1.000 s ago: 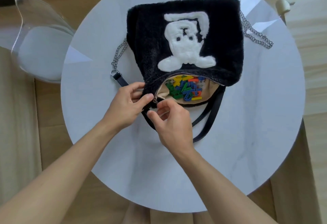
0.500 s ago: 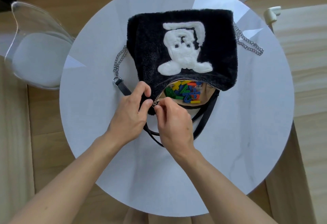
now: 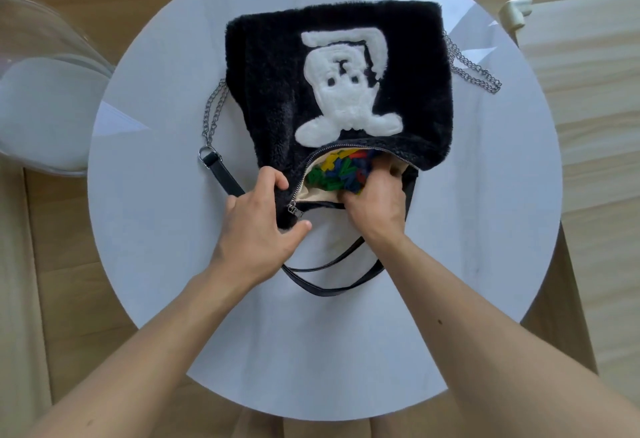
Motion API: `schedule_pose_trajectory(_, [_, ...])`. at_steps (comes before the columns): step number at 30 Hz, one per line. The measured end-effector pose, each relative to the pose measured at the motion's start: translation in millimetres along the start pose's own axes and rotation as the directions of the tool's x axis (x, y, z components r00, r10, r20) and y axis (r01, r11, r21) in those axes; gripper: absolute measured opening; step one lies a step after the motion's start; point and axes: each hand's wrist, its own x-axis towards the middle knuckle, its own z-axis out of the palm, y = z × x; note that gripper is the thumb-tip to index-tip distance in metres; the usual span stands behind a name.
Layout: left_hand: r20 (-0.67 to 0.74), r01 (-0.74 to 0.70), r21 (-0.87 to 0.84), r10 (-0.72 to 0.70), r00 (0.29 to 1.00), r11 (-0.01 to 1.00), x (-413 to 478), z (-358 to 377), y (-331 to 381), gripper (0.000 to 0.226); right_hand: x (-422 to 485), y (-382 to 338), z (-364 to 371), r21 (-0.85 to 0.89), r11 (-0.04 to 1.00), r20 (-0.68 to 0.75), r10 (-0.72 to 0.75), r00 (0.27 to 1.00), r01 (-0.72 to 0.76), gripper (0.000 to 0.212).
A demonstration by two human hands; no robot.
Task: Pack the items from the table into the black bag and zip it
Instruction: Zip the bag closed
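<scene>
1. Now, left hand (image 3: 256,226) grips the black bag (image 3: 270,91) by its near corner.
2. Just beside that thumb sits the zip pull (image 3: 294,210); teeth run away rightward.
3. Deeper, right hand (image 3: 375,205) has fingers buried among coloured pieces (image 3: 332,174) inside; grip unclear.

The right hand (image 3: 375,202) has its fingertips buried in the mouth of the fluffy black fabric bag (image 3: 277,74), so whether they grasp anything cannot be told. The small coloured plastic pieces (image 3: 332,174) there are blurred, their shapes unreadable. The left hand (image 3: 258,219) grips and covers the bag's lower-left corner. The clear plastic chair (image 3: 41,91) is cut off at the frame's left edge.
</scene>
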Motion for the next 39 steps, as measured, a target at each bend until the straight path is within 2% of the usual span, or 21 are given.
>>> schedule_pose_trajectory(4, [0.01, 0.04, -0.017, -0.04, 0.999, 0.999, 3.6, -4.2, 4.0, 0.043, 9.0, -12.7, -11.9, 0.264, 0.964, -0.026, 0.027, 0.999, -0.019, 0.037])
schedule_pose_trajectory(7, [0.001, 0.069, -0.046, -0.069, 0.998, 0.997, 9.5, -15.5, 8.4, 0.04, 2.1, -13.0, -24.3, 0.372, 0.926, -0.079, -0.038, 0.996, 0.065, 0.026])
schedule_pose_trajectory(9, [0.008, 0.089, -0.097, -0.089, 0.996, 0.991, 15.6, -25.3, 10.9, 0.039, -2.7, -12.6, -33.9, 0.543, 0.827, -0.061, -0.129, 0.99, 0.141, 0.028])
schedule_pose_trajectory(11, [0.041, 0.131, -0.168, -0.126, 0.991, 0.977, 23.3, -35.6, 13.7, 0.039, -4.5, -12.0, -42.7, 0.664, 0.728, -0.003, -0.227, 0.974, 0.172, 0.04])
schedule_pose_trajectory(12, [0.062, 0.16, -0.203, -0.151, 0.987, 0.966, 27.0, -40.4, 15.1, 0.04, -4.7, -11.5, -46.4, 0.657, 0.731, 0.017, -0.258, 0.966, 0.184, 0.045])
schedule_pose_trajectory(14, [0.095, 0.214, -0.262, -0.196, 0.976, 0.941, 33.3, -48.3, 18.8, 0.041, -3.3, -8.8, -52.6, 0.543, 0.805, 0.007, -0.289, 0.957, 0.239, 0.049])
schedule_pose_trajectory(16, [0.116, 0.245, -0.321, -0.219, 0.969, 0.915, 38.3, -53.3, 22.3, 0.037, -3.4, -4.5, -59.8, 0.369, 0.873, -0.036, -0.33, 0.943, 0.32, 0.046])
schedule_pose_trajectory(18, [0.138, 0.254, -0.358, -0.218, 0.966, 0.899, 42.7, -56.5, 25.5, 0.033, -3.2, 1.7, -66.4, 0.147, 0.895, -0.006, -0.424, 0.905, 0.421, 0.042])
schedule_pose_trajectory(21, [0.164, 0.273, -0.365, -0.227, 0.96, 0.89, 46.3, -60.6, 30.2, 0.031, -3.6, 8.9, -70.3, -0.289, 0.821, 0.101, -0.486, 0.868, 0.493, 0.046])
schedule_pose_trajectory(23, [0.175, 0.291, -0.37, -0.241, 0.954, 0.882, 46.9, -61.5, 32.8, 0.031, -7.0, 7.6, -70.7, -0.413, 0.755, 0.065, -0.533, 0.844, 0.508, 0.037])
schedule_pose_trajectory(25, [0.187, 0.3, -0.375, -0.246, 0.951, 0.877, 46.8, -61.5, 34.4, 0.03, -18.7, 0.6, -69.9, -0.317, 0.748, -0.027, -0.622, 0.782, 0.584, 0.023])
schedule_pose_trajectory(27, [0.205, 0.304, -0.383, -0.241, 0.949, 0.872, 46.3, -62.1, 36.2, 0.031, -35.1, -14.5, -68.9, -0.035, 0.756, -0.106, -0.653, 0.75, 0.653, 0.011])
schedule_pose_trajectory(29, [0.22, 0.297, -0.388, -0.225, 0.949, 0.872, 45.5, -63.7, 38.2, 0.033, -49.6, -31.3, -67.0, 0.228, 0.734, -0.121, -0.631, 0.766, 0.64, 0.009])
schedule_pose_trajectory(30, [0.224, 0.288, -0.389, -0.214, 0.951, 0.875, 45.3, -64.8, 38.7, 0.034, -55.3, -38.0, -65.5, 0.253, 0.727, -0.12, -0.632, 0.766, 0.639, 0.013])
schedule_pose_trajectory(35, [0.279, 0.252, -0.368, -0.152, 0.948, 0.895, 45.3, -77.5, 38.6, 0.033, -68.0, -51.7, -60.8, 0.112, 0.705, -0.121, -0.69, 0.714, 0.7, 0.025])
schedule_pose_trajectory(39, [0.363, 0.275, -0.384, -0.13, 0.923, 0.881, 45.0, -86.5, 38.7, 0.035, -68.5, -57.1, -56.8, 0.106, 0.715, -0.107, -0.682, 0.723, 0.691, 0.027])
